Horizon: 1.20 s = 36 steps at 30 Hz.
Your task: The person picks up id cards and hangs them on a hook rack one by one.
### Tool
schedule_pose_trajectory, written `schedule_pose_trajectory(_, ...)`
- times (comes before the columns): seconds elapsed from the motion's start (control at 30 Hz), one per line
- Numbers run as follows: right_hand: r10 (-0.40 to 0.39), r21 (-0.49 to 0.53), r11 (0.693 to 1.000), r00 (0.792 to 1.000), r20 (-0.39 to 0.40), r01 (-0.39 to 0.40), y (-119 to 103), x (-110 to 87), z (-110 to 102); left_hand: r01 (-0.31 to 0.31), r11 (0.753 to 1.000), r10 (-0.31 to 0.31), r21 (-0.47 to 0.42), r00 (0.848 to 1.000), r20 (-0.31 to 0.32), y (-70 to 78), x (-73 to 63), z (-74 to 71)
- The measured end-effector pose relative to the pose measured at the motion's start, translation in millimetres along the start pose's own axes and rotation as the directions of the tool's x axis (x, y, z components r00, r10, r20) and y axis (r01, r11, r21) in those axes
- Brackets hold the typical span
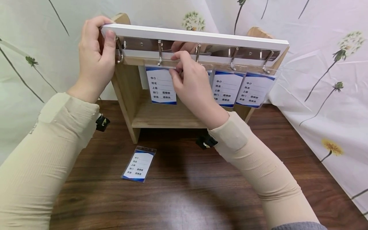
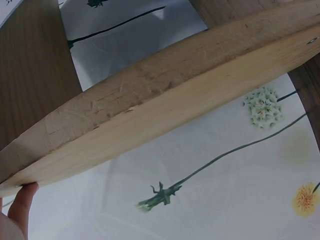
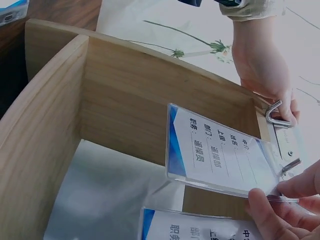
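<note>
My left hand [image 1: 96, 56] grips the left end of the white-topped hook rail [image 1: 184, 33], its thumb on the front beside the leftmost hook [image 1: 119, 50]. With thumb and fingers, my right hand [image 1: 194, 81] pinches the upper corner of a clear-sleeved badge [image 1: 161, 85]. That badge hangs at the second hook [image 1: 160, 52] from the left. In the right wrist view, the same badge [image 3: 215, 150] has the hook tip [image 3: 291, 165] close to its top edge. Behind the right hand, another badge is mostly hidden. Two more badges [image 1: 227, 88] [image 1: 256, 89] hang from the hooks at right.
A loose badge [image 1: 139, 164] lies on the dark wood surface [image 1: 184, 191] in front of the rack. The rack has wooden side panels [image 1: 122, 102] and a lower shelf [image 1: 169, 119]. White flower-patterned cloth [image 1: 322, 80] stands behind and to the right.
</note>
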State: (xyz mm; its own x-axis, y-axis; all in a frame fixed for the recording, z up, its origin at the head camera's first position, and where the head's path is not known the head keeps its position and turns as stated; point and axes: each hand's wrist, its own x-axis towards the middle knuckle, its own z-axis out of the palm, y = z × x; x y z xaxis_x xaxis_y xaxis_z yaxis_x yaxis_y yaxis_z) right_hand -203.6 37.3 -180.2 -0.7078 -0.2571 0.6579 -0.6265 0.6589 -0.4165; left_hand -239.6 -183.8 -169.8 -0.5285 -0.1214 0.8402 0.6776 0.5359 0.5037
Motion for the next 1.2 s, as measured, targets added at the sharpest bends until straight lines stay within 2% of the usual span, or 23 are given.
schedule_pose_trajectory(0.37, -0.036, 0.116, 0.992, 0.992, -0.120, 0.050, 1, -23.3, -2, 0.001, 1.000, -0.001, -0.012, 1.000, 0.001, -0.8, 0.8, -0.4)
schedule_pose_trajectory(0.57, 0.000, 0.212, 0.977, 0.990, -0.145, 0.031, 1, -36.4, -1, -0.006, 1.000, 0.006, -0.019, 1.000, 0.008, -2.1, 0.4, -0.5)
schedule_pose_trajectory(0.77, 0.044, 0.333, 0.943, 0.994, -0.104, -0.007, -1, -55.2, 4, -0.001, 1.000, 0.002, -0.015, 1.000, 0.015, 0.1, -0.1, -0.4)
schedule_pose_trajectory(0.93, 0.101, 0.424, 0.902, 0.994, -0.034, -0.077, 0, -69.3, 14, 0.002, 1.000, -0.002, -0.018, 1.000, 0.023, 1.6, -0.5, -0.4)
schedule_pose_trajectory(1.07, 0.149, 0.474, 0.869, 0.988, 0.031, -0.146, 2, -79.5, 27, 0.004, 1.000, -0.003, -0.025, 1.000, 0.020, 0.1, -0.3, -0.6)
schedule_pose_trajectory(1.2, 0.190, 0.532, 0.820, 0.977, 0.096, -0.212, 5, -88.7, 41, -0.004, 1.000, 0.004, -0.007, 1.000, 0.024, -1.5, -0.2, -1.9)
